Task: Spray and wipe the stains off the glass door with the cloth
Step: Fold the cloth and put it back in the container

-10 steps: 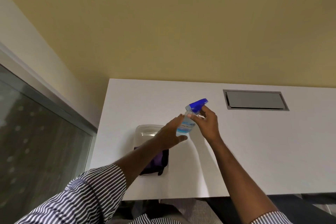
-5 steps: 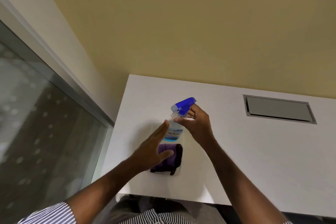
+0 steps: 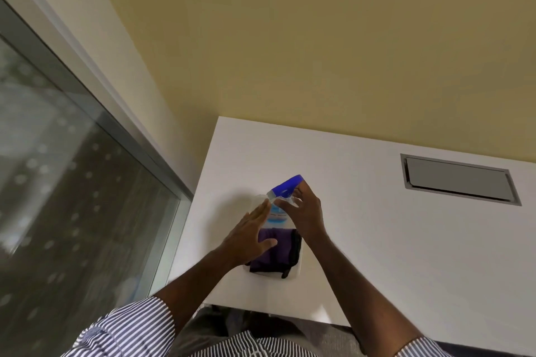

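A clear spray bottle point(image 3: 279, 214) with a blue trigger head stands over the far end of a clear tray point(image 3: 296, 272) on the white table point(image 3: 406, 255). My right hand point(image 3: 304, 213) grips the bottle at its neck. My left hand point(image 3: 249, 236) is open, fingers spread, against the bottle's left side and over the tray. A purple cloth point(image 3: 275, 252) with a black edge lies in the tray, partly under my left hand. The glass door point(image 3: 63, 182) with pale spots fills the left.
A grey cable hatch point(image 3: 459, 180) is set in the table at the right. A yellow wall point(image 3: 319, 38) stands behind the table. A grey metal door frame point(image 3: 139, 139) runs between the glass and the wall. My striped sleeves show at the bottom.
The view has turned left, bringing more of the glass door in. My right hand has lowered the bottle toward the tray. My left hand has slid from the bottle toward the cloth.
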Demonstrator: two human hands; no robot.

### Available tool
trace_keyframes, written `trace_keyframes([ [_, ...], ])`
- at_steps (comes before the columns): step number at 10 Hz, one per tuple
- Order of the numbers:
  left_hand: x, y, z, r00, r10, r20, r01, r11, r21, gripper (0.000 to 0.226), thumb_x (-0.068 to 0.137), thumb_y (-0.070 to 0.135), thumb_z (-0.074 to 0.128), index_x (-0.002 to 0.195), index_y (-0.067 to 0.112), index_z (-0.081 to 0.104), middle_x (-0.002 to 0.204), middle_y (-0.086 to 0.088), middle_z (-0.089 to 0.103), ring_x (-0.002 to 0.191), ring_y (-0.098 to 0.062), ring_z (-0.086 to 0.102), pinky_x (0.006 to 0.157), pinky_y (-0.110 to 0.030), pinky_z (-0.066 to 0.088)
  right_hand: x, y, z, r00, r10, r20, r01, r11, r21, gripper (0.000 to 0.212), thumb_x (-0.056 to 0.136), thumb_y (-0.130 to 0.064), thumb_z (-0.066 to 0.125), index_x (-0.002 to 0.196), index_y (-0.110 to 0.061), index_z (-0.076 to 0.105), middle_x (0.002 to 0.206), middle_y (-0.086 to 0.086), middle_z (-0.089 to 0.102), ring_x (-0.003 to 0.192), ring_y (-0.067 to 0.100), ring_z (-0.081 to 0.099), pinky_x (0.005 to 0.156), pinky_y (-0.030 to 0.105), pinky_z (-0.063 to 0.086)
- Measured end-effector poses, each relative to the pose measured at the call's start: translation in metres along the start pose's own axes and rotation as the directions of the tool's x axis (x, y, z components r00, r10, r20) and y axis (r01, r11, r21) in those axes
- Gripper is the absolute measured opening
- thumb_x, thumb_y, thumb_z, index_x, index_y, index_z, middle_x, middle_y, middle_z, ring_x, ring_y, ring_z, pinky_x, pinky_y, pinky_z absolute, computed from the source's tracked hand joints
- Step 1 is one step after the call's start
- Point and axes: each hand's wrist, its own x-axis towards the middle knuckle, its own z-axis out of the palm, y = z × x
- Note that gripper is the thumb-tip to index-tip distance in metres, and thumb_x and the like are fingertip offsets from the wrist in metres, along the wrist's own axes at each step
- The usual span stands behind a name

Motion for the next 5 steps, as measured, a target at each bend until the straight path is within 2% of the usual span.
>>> trace_keyframes([
  [1,0.002,-0.001,-0.003,1.0,-0.023,-0.017,0.023,0.999,-0.042,0.088,0.1,0.037,0.065,0.166,0.024,0.008,0.175,0.005,0.014,0.161,-0.021,0.019,0.126,-0.04,0.032,0.0,-0.005,0.002,1.0,0.011,0.024,-0.01,0.999,-0.046,0.031,0.088,-0.026,0.083,0.103,-0.027,0.056,0.098,-0.023,0.066,0.091,-0.004,0.067,0.073,0.008,0.052],
  [2,0.004,-0.005,-0.002,0.998,-0.023,-0.062,0.018,0.997,-0.08,0.084,0.101,0.033,0.065,0.166,0.023,0.014,0.174,0.005,0.019,0.159,-0.019,0.023,0.122,-0.033,0.033,-0.003,-0.006,-0.001,0.998,-0.003,0.063,0.006,0.999,-0.053,0.036,0.089,-0.02,0.081,0.112,-0.021,0.054,0.105,-0.016,0.065,0.093,-0.002,0.065,0.076,0.007,0.053],
  [3,0.004,-0.003,-0.009,0.998,-0.03,-0.058,0.024,0.994,-0.106,0.081,0.099,0.027,0.068,0.164,0.022,0.02,0.171,0.002,0.027,0.157,-0.02,0.03,0.113,-0.023,0.036,-0.006,-0.01,-0.01,0.995,0.017,0.095,-0.015,1.0,-0.016,0.037,0.095,-0.007,0.072,0.125,-0.019,0.055,0.119,-0.009,0.064,0.106,0.007,0.064,0.093,0.022,0.057],
  [4,0.008,-0.002,-0.028,0.998,-0.009,-0.07,0.003,0.996,-0.093,0.078,0.099,0.024,0.069,0.162,0.017,0.025,0.168,-0.002,0.033,0.154,-0.021,0.036,0.117,-0.028,0.039,-0.006,-0.014,-0.023,1.0,-0.011,0.014,0.011,1.0,-0.009,0.052,0.092,0.013,0.058,0.129,-0.024,0.057,0.13,-0.011,0.062,0.121,0.01,0.059,0.095,0.005,0.048],
  [5,0.024,0.009,-0.069,0.987,0.027,-0.158,-0.041,0.995,-0.088,0.075,0.105,0.027,0.059,0.165,0.019,0.015,0.174,0.002,0.016,0.161,-0.017,0.021,0.129,-0.035,0.028,0.012,-0.039,-0.04,0.989,-0.056,-0.14,0.053,0.998,-0.029,0.061,0.088,0.021,0.05,0.137,-0.014,0.06,0.141,0.0,0.062,0.133,0.019,0.056,0.109,0.016,0.045],
])
